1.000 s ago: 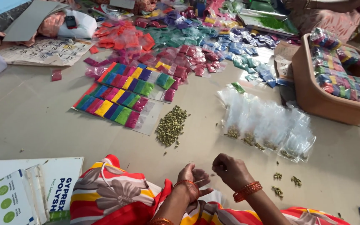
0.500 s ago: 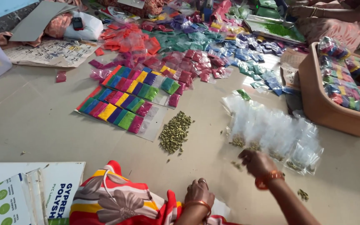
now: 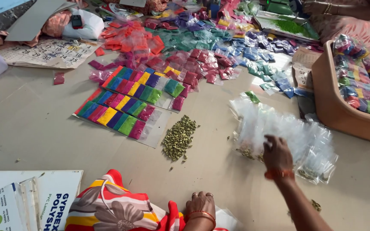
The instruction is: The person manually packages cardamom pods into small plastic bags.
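My right hand (image 3: 276,154) reaches out over the floor and rests on a heap of small clear plastic pouches (image 3: 285,132), several holding a few green pods. Whether it grips one is hidden by the hand's back. My left hand (image 3: 201,205) lies near my lap, fingers curled down on the bright flowered cloth (image 3: 116,209), close to a clear pouch; what it holds I cannot make out. A loose pile of green cardamom pods (image 3: 179,137) sits on the floor between my hands and the colour sheets.
Two sheets of packets of coloured powder (image 3: 127,105) lie beyond the pods. Heaps of red, green and blue packets (image 3: 202,47) spread behind. A brown tub (image 3: 335,107) of packets stands at right. Printed boards (image 3: 26,201) lie at lower left. Another person's arm (image 3: 343,8) is at top right.
My right hand moved from near my lap forward and right onto the heap of clear pouches. My left hand dropped lower toward my lap.
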